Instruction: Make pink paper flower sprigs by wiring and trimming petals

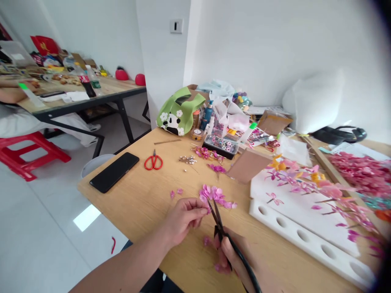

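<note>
My right hand (232,252) grips a pair of black-handled scissors (218,219), whose blades stand a little apart and point away from me. Close to the blade tips, my left hand (186,217) pinches with thumb and forefinger. A bit of pink shows at those fingertips, apparently a petal, mostly hidden. Just beyond the blades lies a small heap of pink-purple petals (212,193) on the wooden table (146,195). Two loose petals (176,193) rest left of the heap, and a few more lie beneath my hands.
Red-handled scissors (153,161) and a black phone (115,172) lie on the left. To the right, a white foam block (302,235) with holes sits by wired pink flowers (326,189). Behind are a bead box (222,144) and green bag (180,114). Someone sits at another table (106,85).
</note>
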Tool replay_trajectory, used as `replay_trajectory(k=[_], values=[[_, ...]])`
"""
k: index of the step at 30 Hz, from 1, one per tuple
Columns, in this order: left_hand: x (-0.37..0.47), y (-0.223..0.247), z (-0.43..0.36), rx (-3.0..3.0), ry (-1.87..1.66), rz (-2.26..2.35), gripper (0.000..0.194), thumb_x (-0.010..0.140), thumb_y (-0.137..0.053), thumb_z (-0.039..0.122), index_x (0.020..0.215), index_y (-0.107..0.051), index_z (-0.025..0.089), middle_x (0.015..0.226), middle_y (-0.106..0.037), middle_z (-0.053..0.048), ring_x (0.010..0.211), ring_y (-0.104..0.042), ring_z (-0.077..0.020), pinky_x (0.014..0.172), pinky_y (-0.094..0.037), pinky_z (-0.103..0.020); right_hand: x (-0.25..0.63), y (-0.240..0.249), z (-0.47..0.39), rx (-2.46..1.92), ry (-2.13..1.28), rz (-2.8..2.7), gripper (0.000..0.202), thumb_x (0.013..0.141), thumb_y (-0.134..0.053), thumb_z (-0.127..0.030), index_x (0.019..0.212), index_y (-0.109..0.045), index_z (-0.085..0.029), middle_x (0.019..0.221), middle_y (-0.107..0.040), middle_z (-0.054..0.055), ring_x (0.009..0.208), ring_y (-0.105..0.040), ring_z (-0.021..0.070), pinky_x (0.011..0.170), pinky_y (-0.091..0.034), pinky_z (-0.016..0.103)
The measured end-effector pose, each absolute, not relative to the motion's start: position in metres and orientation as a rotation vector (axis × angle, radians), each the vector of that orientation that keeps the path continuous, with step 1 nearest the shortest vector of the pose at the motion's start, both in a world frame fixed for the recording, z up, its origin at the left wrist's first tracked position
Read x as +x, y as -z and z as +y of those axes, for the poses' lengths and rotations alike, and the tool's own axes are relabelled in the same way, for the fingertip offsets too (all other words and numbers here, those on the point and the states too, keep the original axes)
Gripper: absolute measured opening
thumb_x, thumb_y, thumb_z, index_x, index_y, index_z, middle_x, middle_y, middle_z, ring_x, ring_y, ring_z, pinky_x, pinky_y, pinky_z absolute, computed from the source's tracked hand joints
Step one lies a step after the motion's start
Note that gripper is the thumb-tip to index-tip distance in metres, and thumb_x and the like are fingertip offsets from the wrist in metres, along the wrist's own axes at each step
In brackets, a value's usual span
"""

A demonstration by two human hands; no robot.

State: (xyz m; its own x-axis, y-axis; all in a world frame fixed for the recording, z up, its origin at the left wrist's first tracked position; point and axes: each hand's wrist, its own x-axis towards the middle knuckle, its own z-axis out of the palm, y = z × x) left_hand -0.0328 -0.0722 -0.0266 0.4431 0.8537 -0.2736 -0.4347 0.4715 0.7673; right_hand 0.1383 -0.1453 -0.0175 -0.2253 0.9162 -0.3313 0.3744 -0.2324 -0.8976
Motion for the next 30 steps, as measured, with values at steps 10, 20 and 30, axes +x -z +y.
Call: replay_trajectory(k=[10, 20, 30], values=[[-0.032, 0.028, -0.073, 0.643, -0.862, 0.699, 0.022, 0.065, -0.079, 0.028, 0.072, -0.066, 0.012, 0.049, -0.049, 0.005, 0.043, -0.037, -0.0040, 0.046, -0.021, -0.021, 0.131, 0.006, -0.141, -1.576, -1.472, -1.608, 0.051, 0.085, -0.034, -0.071, 0.069, -0.042, -0.023, 0.055, -0.045, -0.003, 0.052, -0.052, 0.0134, 0.048, -0.045, 0.023], [-0.032, 0.030, -0.073, 0.637, -0.878, 0.708, 0.021, 0.065, -0.078, 0.026, 0.072, -0.066, 0.011, 0.049, -0.050, 0.005, 0.043, -0.038, -0.0041, 0.047, -0.020, -0.021, 0.131, 0.009, -0.145, -1.679, -1.286, -1.643, 0.045, 0.081, -0.052, -0.063, 0.065, -0.044, -0.022, 0.049, -0.049, -0.004, 0.043, -0.049, 0.0114, 0.040, -0.036, 0.020], [-0.031, 0.032, -0.073, 0.651, -0.871, 0.695, 0.019, 0.066, -0.078, 0.026, 0.072, -0.066, 0.012, 0.052, -0.050, 0.004, 0.044, -0.039, -0.0036, 0.047, -0.020, -0.021, 0.128, 0.005, -0.144, -1.735, -1.324, -1.527, 0.046, 0.075, -0.061, -0.062, 0.063, -0.043, -0.022, 0.047, -0.042, -0.007, 0.035, -0.037, 0.0069, 0.030, -0.027, 0.017]])
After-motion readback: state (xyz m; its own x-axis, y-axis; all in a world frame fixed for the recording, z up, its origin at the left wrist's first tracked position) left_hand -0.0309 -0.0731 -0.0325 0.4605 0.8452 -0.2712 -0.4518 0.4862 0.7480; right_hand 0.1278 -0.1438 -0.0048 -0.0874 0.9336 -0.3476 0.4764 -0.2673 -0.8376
